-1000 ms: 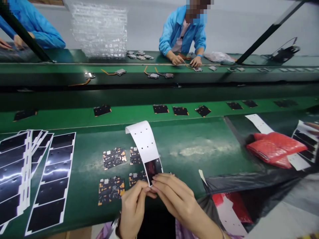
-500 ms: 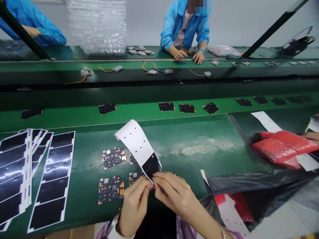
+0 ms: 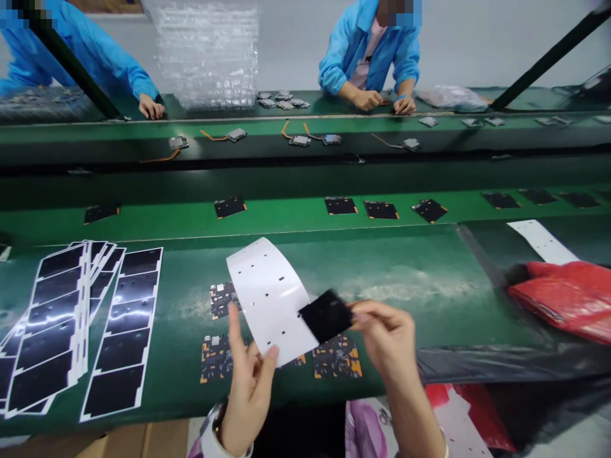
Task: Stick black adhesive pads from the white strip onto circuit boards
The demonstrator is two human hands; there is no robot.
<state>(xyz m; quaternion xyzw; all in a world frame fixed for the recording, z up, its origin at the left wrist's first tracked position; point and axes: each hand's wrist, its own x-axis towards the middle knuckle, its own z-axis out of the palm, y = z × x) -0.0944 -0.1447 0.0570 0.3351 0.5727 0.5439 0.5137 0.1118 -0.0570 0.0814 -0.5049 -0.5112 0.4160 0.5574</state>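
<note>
My left hand [image 3: 248,381] pinches the lower edge of a white backing strip [image 3: 270,296] that curls up over the green table. A black square sticker [image 3: 327,315], just off the strip's right edge, is pinched in my right hand [image 3: 386,337]. Below the strip, several circuit boards with orange and black patches lie flat on the table, one [image 3: 337,361] under my right hand and another [image 3: 217,359] left of my left hand.
Sheets of black stickers [image 3: 121,331] fan out at the left. Black squares [image 3: 380,210] ride the green conveyor [image 3: 296,219] behind. A red bag [image 3: 568,296] lies at the right. Two people in blue coats work at the far belt beside a stack of clear trays [image 3: 207,54].
The black sticker has come off the white strip and now hangs in my right hand, which moved to the right. The strip has swung left and flattened in my left hand.
</note>
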